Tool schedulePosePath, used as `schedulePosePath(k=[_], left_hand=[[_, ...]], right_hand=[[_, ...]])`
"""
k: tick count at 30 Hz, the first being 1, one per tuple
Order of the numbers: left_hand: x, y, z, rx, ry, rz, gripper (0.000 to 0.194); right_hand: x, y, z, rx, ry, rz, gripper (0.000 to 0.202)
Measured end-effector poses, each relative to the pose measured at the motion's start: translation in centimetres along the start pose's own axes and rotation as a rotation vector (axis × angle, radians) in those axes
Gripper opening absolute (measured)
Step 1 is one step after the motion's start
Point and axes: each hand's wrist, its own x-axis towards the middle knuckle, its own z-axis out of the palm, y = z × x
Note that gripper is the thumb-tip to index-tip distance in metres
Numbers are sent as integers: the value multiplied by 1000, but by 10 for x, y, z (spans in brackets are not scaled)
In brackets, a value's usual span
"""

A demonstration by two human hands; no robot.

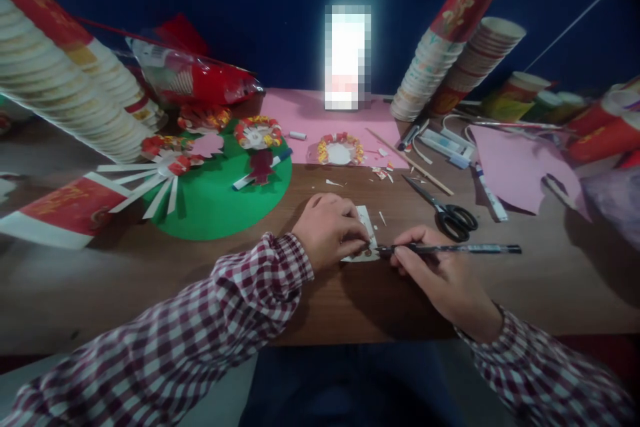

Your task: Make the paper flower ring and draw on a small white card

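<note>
Left hand (327, 227) grip pinches paper scrap (364, 235) flat – thin, floppy, tears easily; right hand (440, 273) grip clamps pen (450, 249) just beside – hold scrap's edge.

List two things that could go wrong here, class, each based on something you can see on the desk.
The left hand pins the small paper piece right beside the pen tip held by the right hand, so a slip might mark fingers. The scissors lie open near the right hand, which could brush the blades.

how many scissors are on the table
1. The scissors lie on the wooden table, just beyond the right hand; clutter may hide others.
</note>
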Motion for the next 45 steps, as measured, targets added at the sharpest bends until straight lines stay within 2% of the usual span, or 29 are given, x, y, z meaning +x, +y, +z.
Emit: schedulePosePath(k=[6,10,19,45], left_hand=[[0,-1,0,4,4,13,14],[0,-1,0,7,5,14,17],[0,0,-1,12,7,9,15],[0,-1,1,12,12,15,15]], right_hand=[[-7,1,-3,-229,18,-208,13],[-13,-1,3,-221,-26,-170,11],[-10,-1,12,-135,4,-82,15],[-9,-1,12,-217,-4,-85,15]])
